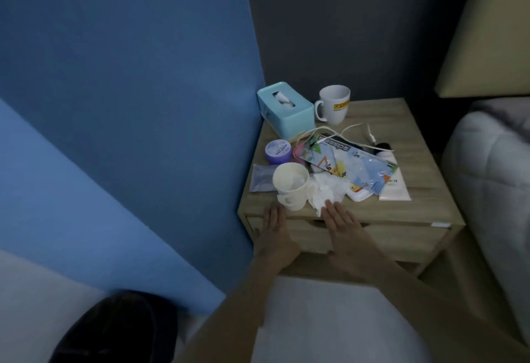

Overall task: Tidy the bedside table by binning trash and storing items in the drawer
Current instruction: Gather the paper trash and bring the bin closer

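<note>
1. Nothing looks tidied yet: the bench (pixel 415 139) is crowded, and the drawer (pixel 395 239) under its top appears shut.
2. Likely trash lies at the front edge: a paper cup (pixel 291 184) with a crumpled tissue (pixel 327 190) touching it, and a printed plastic packet (pixel 352 167) lying over other things behind.
3. Things probably meant for the drawer are spread about: a purple jar (pixel 277 151), a white tube (pixel 394 187), a white cable (pixel 329 133) and a small pouch (pixel 261 177).
4. A tissue box (pixel 285 110) and mug (pixel 334 103) stand at the back.
5. The left hand (pixel 274 233) and right hand (pixel 342 228) rest at the front edge, fingers released and flat, holding nothing.
6. A dark shape (pixel 120 325) on the floor may be the bin; I cannot tell.
</note>
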